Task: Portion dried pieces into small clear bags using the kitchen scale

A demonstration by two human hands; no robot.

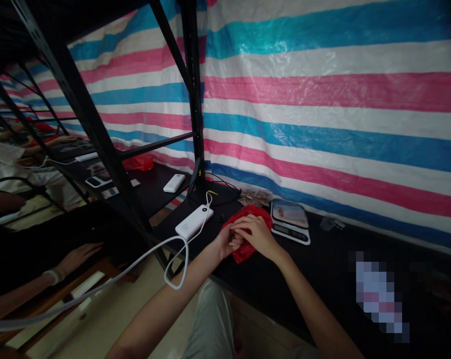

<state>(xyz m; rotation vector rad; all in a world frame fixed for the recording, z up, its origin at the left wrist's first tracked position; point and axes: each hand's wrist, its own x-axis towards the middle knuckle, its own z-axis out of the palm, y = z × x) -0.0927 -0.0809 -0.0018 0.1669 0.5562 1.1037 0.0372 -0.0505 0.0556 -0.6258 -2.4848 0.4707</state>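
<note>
With the left hand [230, 242] curled and the right hand [258, 234] bent against it over the red bag [243, 255] beside the scale [290, 230], any pinched item hidden, this seems close fingertip work, the next move likely calling for steady fingers.

Red bag [243, 254], black table [330, 289], white power bank [192, 222] and white-edged scale [290, 224]: we view them alongside a sheet [334, 92] striped in blue, pink and white (one upper blue band leans turquoise).
</note>
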